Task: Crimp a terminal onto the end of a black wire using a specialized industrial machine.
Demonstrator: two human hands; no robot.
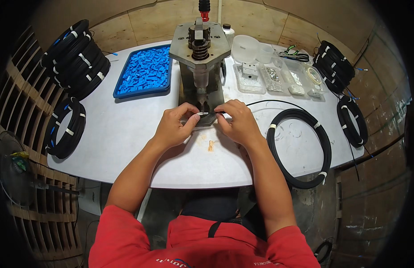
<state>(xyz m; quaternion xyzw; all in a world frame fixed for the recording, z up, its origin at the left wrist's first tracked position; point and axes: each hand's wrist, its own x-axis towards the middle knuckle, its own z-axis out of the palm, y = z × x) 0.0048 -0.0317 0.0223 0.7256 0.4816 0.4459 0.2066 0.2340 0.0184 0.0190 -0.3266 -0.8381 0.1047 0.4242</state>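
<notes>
My left hand (174, 126) is closed in a pinch on a small silver connector (203, 113) at the foot of a metal press (200, 58). Opposite it, my right hand (240, 123) pinches the end of a black cable (275, 102). Cable and connector lie in one line under the press ram, between my fingertips; whether they are joined is too small to tell. From my right hand the cable arcs over to a large black cable coil (326, 145) lying on the right of the white table (193, 172).
A blue tray (119, 94) of small blue pieces stands left of the press. Black coil stacks (77, 62) flank the table at left and right. Clear boxes (251, 88) of small parts, a tape roll (314, 76) and green-handled pliers (292, 49) sit at the back right.
</notes>
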